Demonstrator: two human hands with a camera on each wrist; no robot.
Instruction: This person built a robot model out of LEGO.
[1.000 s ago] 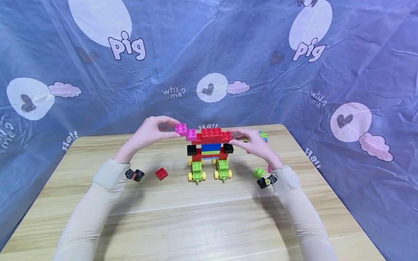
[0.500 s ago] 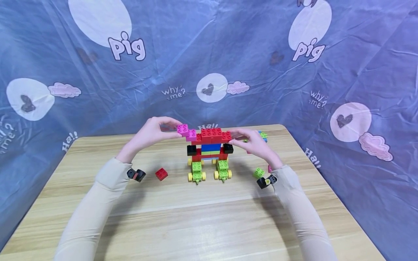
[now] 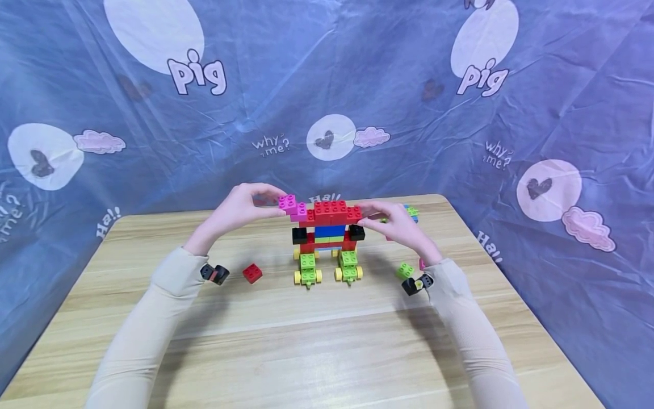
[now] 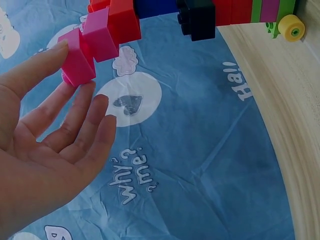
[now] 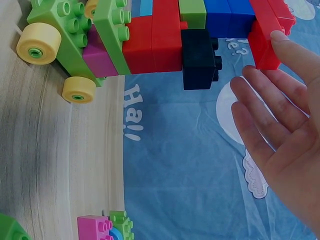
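A figure of toy building bricks stands in the head view on two green wheeled bases (image 3: 307, 271) with yellow wheels. Black bricks (image 3: 299, 235) jut from its sides, and red bricks (image 3: 330, 210) form its top. My left hand (image 3: 241, 209) pinches a pink brick (image 3: 287, 204) between thumb and fingertips; it overlaps the upper edge of a second pink brick (image 3: 298, 214) on the figure's left arm. In the left wrist view the two pink bricks (image 4: 100, 35) meet at a step. My right hand (image 3: 397, 221) pinches the red end brick (image 5: 263, 42) across from it.
A loose red brick (image 3: 252, 272) lies on the wooden table (image 3: 327, 352) left of the figure. To the right lies a green brick (image 3: 405, 270), partly beside the right wrist's black camera (image 3: 415, 285). More bricks (image 3: 411, 212) sit behind the right hand. A blue printed cloth (image 3: 245, 113) hangs behind.
My left hand has shifted slightly right, bringing its pink brick farther over the second pink one. The right hand and the figure have stayed in place.
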